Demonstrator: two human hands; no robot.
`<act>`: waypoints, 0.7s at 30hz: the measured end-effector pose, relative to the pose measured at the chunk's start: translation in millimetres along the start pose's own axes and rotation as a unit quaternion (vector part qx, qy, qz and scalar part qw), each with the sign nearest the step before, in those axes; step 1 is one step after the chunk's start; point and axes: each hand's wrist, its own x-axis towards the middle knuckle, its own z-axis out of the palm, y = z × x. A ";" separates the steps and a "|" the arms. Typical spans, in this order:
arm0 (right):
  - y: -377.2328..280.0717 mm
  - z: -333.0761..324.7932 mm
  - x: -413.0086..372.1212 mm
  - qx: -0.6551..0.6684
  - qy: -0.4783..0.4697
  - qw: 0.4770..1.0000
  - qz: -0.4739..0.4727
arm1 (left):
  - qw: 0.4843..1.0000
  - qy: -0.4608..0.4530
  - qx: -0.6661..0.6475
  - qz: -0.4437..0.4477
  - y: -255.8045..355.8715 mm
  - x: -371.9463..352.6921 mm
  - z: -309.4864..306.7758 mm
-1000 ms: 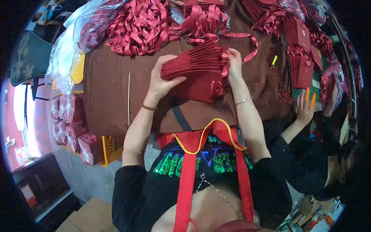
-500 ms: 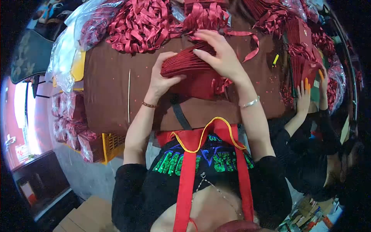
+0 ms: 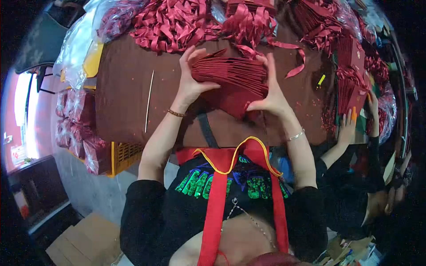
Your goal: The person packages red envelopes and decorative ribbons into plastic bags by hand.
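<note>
Between my two hands is a stack of flat dark red gift bags [image 3: 233,73], its layered edges fanned out and facing up. My left hand [image 3: 191,84] grips the left end, thumb along the near side and fingers behind. At the right end my right hand [image 3: 273,95] is closed around the stack, fingers up the far side and thumb at the lower corner. Below the layers a flat red face [image 3: 233,101] of the stack shows, just over the brown table cover [image 3: 124,102].
Heaps of red ribbon [image 3: 171,26] line the table's far side. A thin pale stick [image 3: 150,102] lies left; a yellow cutter-like tool [image 3: 320,81] lies right. Another person's hands [image 3: 348,128] touch red stacks [image 3: 350,95] at right. A yellow crate [image 3: 126,155] stands at lower left.
My right hand has moved from the top of the stack down to its right end. The stack is now spread wider, its edges turned more toward me.
</note>
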 end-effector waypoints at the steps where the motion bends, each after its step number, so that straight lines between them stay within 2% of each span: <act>1: -4.7 -0.3 -0.3 0.001 -0.003 1.000 -0.002 | 1.000 0.008 0.012 0.021 -7.4 -1.9 -0.8; 3: -16.0 -1.2 -1.5 -0.232 -0.052 0.971 0.015 | 0.999 0.018 0.023 0.045 -12.0 -4.1 -2.0; 4: -16.3 0.3 -3.5 -0.271 -0.033 0.962 -0.016 | 0.999 0.011 0.034 0.029 -14.3 -6.0 -2.3; 7: 5.3 2.8 1.1 -0.205 -0.012 0.977 -0.061 | 0.999 0.002 0.045 0.007 -10.6 -1.1 -0.3; 9: -1.4 -2.6 14.1 -0.224 -0.011 0.973 -0.052 | 0.999 0.001 0.050 -0.001 3.9 8.2 2.9; 11: 0.6 -3.3 27.8 -0.241 -0.007 0.970 -0.044 | 1.000 0.001 -0.015 0.024 21.4 21.3 6.6; 12: 5.6 -0.5 33.4 -0.155 0.024 0.987 -0.037 | 0.998 0.023 -0.062 -0.024 16.5 26.5 5.0; 13: 10.4 3.2 35.1 -0.067 0.059 0.996 -0.028 | 0.997 0.024 -0.061 -0.027 9.4 28.3 2.6; 16: 19.3 6.1 37.3 -0.115 0.055 0.991 -0.048 | 0.995 -0.057 0.070 -0.048 -27.7 31.6 -17.2; 17: 21.1 8.0 38.2 -0.151 0.061 0.985 -0.052 | 0.995 -0.053 0.071 -0.046 -20.7 36.0 -25.6; 19: 27.1 4.5 35.8 -0.267 0.019 0.962 -0.053 | 0.976 -0.135 -0.083 -0.151 -1.1 36.6 -32.8; 20: 21.9 7.4 37.1 -0.171 0.009 0.985 -0.009 | 0.971 -0.070 -0.137 -0.185 -3.9 37.6 -26.8; 21: 16.3 7.7 39.1 -0.073 0.002 0.997 0.036 | 0.970 -0.074 -0.137 -0.187 -7.3 39.3 -20.9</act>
